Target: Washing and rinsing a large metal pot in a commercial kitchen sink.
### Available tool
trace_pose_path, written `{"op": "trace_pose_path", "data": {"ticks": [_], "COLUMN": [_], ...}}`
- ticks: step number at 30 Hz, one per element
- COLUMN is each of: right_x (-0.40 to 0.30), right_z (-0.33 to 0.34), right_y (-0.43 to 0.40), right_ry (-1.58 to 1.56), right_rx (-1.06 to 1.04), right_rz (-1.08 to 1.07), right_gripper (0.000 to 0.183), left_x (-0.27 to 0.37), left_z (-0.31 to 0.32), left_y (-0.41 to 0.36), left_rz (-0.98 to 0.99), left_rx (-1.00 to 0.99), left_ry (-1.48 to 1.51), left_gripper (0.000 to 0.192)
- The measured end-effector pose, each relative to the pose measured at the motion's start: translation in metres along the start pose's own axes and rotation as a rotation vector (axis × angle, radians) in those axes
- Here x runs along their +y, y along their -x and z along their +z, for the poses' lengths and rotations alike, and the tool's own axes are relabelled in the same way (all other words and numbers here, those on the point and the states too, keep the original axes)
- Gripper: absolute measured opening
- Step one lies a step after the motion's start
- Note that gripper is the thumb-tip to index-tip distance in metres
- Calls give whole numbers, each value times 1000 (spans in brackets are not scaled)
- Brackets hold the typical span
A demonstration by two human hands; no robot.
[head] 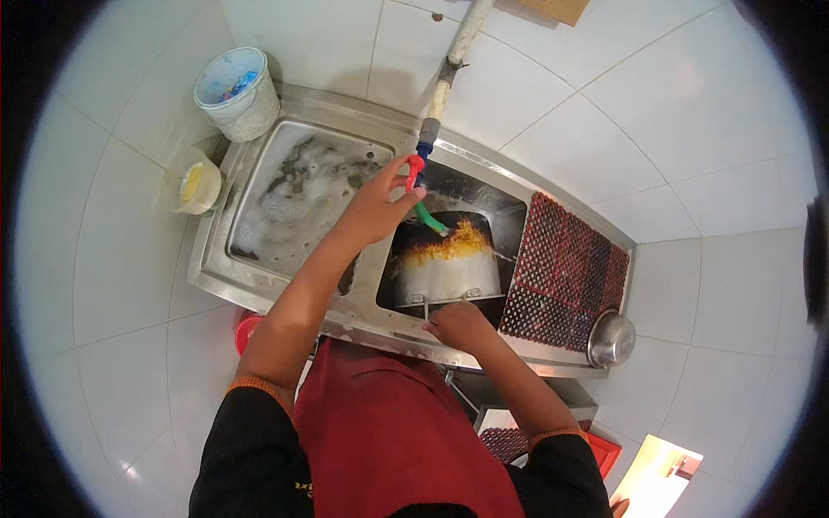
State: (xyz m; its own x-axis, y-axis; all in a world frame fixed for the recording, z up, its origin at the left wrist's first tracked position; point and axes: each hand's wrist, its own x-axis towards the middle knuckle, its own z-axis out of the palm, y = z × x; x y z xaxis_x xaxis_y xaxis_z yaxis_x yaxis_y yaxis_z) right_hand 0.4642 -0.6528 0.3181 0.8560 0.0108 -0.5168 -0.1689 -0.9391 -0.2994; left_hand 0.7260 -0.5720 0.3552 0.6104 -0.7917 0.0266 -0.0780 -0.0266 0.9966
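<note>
A large metal pot (447, 278), scorched black and yellow-brown towards its base, lies on its side in the right sink basin (511, 213). My right hand (458, 324) is closed on the pot's wire handle (426, 308) at the near side. With its fingers my left hand (382, 204) grips the red lever of the tap (414, 169). From the tap a green hose (429, 218) hangs over the pot, its end close to the scorched part. Water splashes in the basin around the pot.
The left basin (304, 188) holds foamy water. A white bucket (246, 116) and a small tub with a yellow thing (201, 188) stand at the left. A red-black mat (563, 272) covers the right drainboard, with a steel bowl (612, 340) at its corner. A pipe (447, 84) rises behind.
</note>
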Motion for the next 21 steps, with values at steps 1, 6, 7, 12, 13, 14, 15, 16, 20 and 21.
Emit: {"op": "trace_pose_path", "data": {"ticks": [1, 6, 7, 12, 13, 14, 15, 16, 20, 21], "right_x": [-1, -2, -3, -7, -6, -4, -4, -6, -6, -3], "right_z": [1, 9, 11, 18, 22, 27, 27, 25, 24, 24], "right_y": [-1, -2, -1, 11, 16, 22, 27, 35, 60, 64], "right_ry": [-2, -17, -14, -28, -48, -68, -77, -103, -184, -191], "right_rx": [-1, -5, -7, 35, 68, 102, 104, 134, 278, 283], "right_rz": [4, 14, 21, 23, 38, 54, 49, 71, 127, 131], "right_gripper": [39, 39, 38, 36, 35, 34, 34, 33, 30, 30], "left_x": [1, 24, 25, 5, 2, 1, 6, 7, 0, 1], "left_z": [4, 21, 23, 22, 20, 17, 9, 3, -25, -31], "left_y": [-1, -8, -9, -14, -14, -14, -12, -10, -8, -7], "left_rz": [16, -54, -78, -3, 40, 39, 24, 12, 71, 102], "left_rx": [-18, -115, -146, -124, -106, -119, -75, -38, 50, 72], "left_ry": [-28, -98, -108, -150, -196, -197, -223, -244, -291, -314], "left_gripper": [61, 62, 64, 64, 63, 63, 61, 59, 56, 55]}}
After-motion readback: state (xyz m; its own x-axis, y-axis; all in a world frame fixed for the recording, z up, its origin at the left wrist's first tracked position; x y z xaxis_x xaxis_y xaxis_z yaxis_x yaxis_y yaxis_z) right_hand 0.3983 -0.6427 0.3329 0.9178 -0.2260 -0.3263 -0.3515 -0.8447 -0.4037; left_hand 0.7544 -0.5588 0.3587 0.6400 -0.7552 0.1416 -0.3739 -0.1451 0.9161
